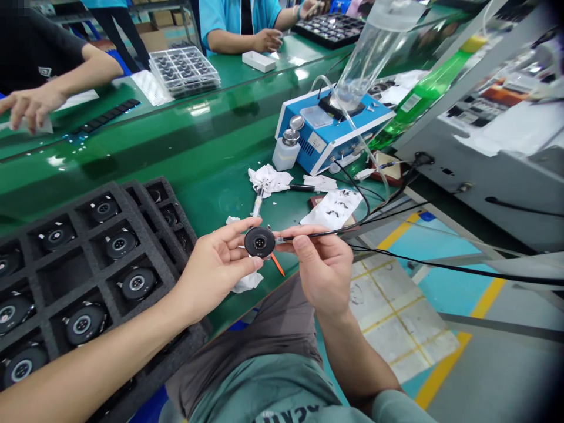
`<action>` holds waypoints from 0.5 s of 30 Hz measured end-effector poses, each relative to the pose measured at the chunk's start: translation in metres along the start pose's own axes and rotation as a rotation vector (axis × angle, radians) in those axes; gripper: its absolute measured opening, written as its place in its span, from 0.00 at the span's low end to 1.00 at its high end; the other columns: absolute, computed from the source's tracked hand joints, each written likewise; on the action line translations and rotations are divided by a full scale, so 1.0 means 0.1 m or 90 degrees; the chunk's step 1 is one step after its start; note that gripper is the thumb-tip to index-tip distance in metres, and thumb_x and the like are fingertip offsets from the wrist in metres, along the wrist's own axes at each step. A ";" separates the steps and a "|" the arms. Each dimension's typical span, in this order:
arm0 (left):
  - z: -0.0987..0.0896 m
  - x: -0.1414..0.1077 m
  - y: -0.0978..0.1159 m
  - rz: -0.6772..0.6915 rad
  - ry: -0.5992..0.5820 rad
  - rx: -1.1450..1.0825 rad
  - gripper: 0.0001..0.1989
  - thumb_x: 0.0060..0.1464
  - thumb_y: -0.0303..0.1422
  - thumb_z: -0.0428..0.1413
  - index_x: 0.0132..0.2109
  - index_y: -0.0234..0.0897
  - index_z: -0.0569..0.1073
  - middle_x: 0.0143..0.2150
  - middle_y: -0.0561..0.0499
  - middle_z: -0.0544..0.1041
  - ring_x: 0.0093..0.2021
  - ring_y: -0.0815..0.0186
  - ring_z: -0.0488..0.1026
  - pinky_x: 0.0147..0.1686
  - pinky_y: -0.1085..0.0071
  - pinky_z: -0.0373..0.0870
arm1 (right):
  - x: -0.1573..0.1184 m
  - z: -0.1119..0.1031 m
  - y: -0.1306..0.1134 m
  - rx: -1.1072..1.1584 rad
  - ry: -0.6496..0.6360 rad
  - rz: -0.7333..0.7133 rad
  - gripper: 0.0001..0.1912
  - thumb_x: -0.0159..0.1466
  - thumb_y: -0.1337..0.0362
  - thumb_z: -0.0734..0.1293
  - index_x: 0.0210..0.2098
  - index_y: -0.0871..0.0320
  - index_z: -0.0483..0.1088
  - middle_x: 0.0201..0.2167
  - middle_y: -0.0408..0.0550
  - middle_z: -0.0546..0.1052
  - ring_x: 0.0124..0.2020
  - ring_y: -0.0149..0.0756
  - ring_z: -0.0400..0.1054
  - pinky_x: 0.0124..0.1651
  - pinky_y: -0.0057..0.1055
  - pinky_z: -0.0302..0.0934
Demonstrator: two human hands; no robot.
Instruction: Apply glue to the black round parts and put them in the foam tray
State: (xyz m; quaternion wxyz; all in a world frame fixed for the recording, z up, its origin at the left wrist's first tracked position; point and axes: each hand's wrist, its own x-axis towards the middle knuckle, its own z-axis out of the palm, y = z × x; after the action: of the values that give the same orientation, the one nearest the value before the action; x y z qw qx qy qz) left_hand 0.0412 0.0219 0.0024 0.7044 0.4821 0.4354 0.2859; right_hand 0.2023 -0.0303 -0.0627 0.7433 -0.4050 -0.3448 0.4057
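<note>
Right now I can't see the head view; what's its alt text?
The left hand holds a round black device while the right hand holds a slim black tool, its clear tip by the device's edge, above a green workbench. A dark foam tray of similar devices lies at left; a blue boxy machine stands beyond the hands.

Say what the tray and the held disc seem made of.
Tray: probably foam, matte dark grey, judging by its grainy, thick walls. Disc: perhaps plastic, smooth black, given its even, moulded-looking face; the tiny bright dots at its middle look metallic.
</note>
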 end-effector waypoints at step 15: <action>0.00 -0.01 -0.02 0.012 -0.008 -0.004 0.33 0.46 0.24 0.70 0.61 0.36 0.76 0.48 0.45 0.85 0.43 0.61 0.82 0.45 0.68 0.77 | -0.03 0.01 -0.01 -0.009 -0.009 -0.013 0.04 0.66 0.66 0.72 0.39 0.52 0.81 0.38 0.44 0.84 0.42 0.36 0.81 0.42 0.33 0.80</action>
State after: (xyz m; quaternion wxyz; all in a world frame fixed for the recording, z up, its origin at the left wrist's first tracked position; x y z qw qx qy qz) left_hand 0.0411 0.0206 0.0007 0.7058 0.4857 0.4256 0.2912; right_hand 0.2005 -0.0327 -0.0620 0.7419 -0.4043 -0.3568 0.3985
